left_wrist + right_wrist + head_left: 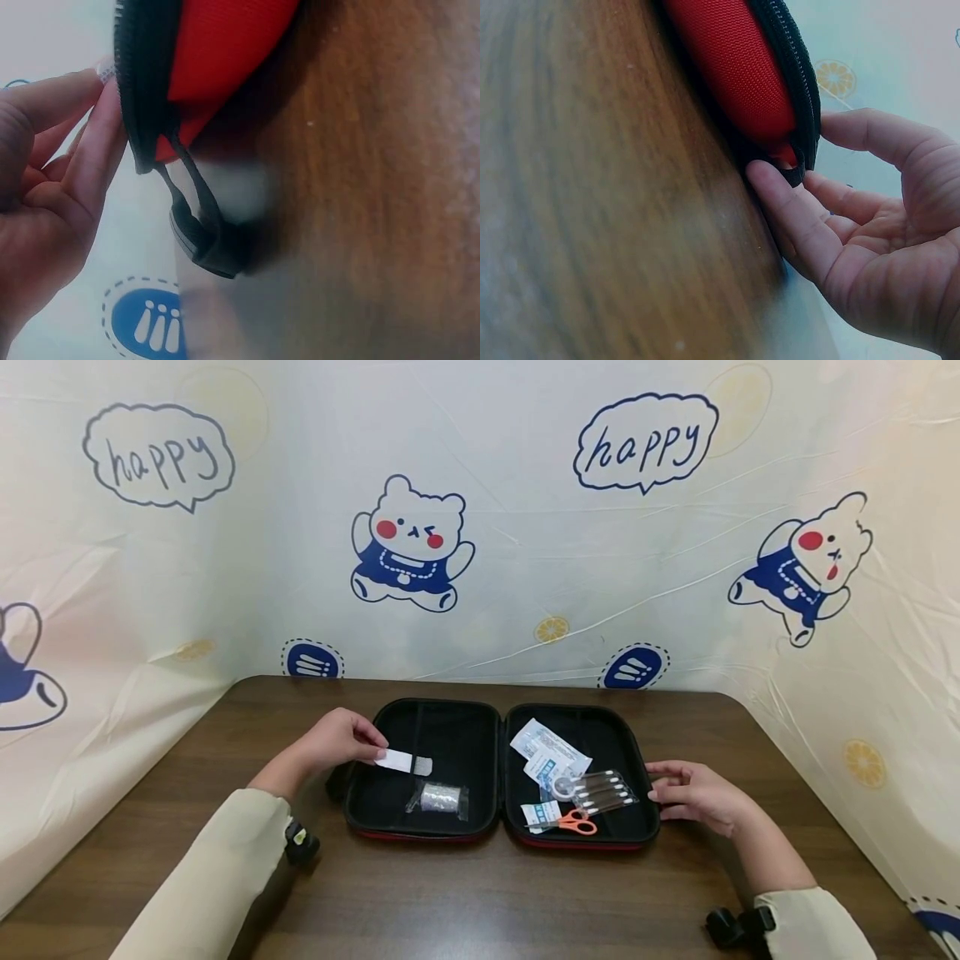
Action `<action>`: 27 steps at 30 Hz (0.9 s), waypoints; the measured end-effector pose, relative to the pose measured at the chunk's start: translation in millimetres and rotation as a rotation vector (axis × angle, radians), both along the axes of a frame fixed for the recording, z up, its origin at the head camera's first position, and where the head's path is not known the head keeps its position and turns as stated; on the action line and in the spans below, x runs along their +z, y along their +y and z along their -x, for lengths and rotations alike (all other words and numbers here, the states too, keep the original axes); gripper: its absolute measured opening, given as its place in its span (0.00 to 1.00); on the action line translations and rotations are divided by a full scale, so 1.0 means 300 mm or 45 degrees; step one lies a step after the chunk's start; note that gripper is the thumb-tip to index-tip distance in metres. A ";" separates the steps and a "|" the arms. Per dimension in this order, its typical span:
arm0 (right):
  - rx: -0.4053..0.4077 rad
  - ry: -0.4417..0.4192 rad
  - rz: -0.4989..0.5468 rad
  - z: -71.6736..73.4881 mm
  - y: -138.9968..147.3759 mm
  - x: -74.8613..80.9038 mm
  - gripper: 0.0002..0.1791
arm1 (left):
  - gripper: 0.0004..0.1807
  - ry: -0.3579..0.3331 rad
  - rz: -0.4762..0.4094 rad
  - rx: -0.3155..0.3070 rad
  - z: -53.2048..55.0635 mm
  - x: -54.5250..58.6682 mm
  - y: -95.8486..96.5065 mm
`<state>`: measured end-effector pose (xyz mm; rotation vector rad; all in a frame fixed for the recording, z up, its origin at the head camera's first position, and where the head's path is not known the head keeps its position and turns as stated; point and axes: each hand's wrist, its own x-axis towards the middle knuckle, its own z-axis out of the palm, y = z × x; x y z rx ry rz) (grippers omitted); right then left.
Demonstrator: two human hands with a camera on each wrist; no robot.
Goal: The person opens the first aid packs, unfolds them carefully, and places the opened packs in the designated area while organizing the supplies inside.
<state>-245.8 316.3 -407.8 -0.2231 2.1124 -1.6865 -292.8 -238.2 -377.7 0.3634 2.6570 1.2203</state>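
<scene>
A black-lined zip case with a red outer shell [731, 67] lies unfolded on the table. In its left half [457, 735], my left hand [341, 741] pinches a white strip [393, 761]. The strip's grey, textured far end shows beyond a dark band. Below it lies a clear-wrapped white roll [440, 797]. My right hand [701, 795] touches the outer right edge of the case with fairly straight fingers, beside a small black loop [791, 176]. Several white-and-blue packets [551, 752], bagged cotton swabs [603, 792] and orange-handled scissors [576, 822] lie in the right half.
The brown wooden table [480, 902] carries the case near its far side. Behind and beside it hangs a pale printed sheet [525, 568]. A black carrying strap [206, 232] sticks out from the case's left side.
</scene>
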 end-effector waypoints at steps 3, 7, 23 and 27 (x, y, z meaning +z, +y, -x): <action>0.000 0.001 -0.001 0.000 0.000 0.001 0.36 | 0.05 0.005 0.023 -0.016 0.006 0.009 0.014; 0.001 0.003 -0.005 0.000 0.000 0.003 0.36 | 0.05 0.008 0.049 -0.055 0.011 0.017 0.036; -0.008 0.004 -0.022 -0.006 -0.002 0.011 0.36 | 0.03 -0.051 0.079 -0.166 0.053 0.004 0.130; -0.005 0.004 -0.023 -0.008 -0.004 0.010 0.36 | 0.05 -0.123 0.083 -0.176 0.058 0.005 0.149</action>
